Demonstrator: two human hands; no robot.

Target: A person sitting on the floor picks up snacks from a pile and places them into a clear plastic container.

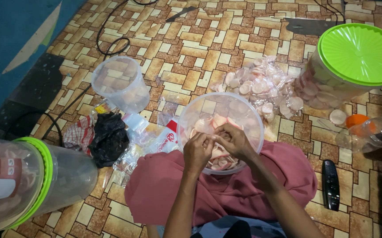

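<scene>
A clear round plastic container rests on my lap, with several pale pink round crackers inside. My left hand and my right hand meet over its near rim, fingertips pinched together on something small, probably a cracker or a thin plastic wrap; I cannot tell which. A pile of small clear bags of pink crackers lies on the floor just beyond the container.
A big jar with a green lid stands at the far right, an empty clear container at the left, a green-rimmed jar lying near left. A black bag, a remote, an orange-capped jar and cables lie on the patterned floor.
</scene>
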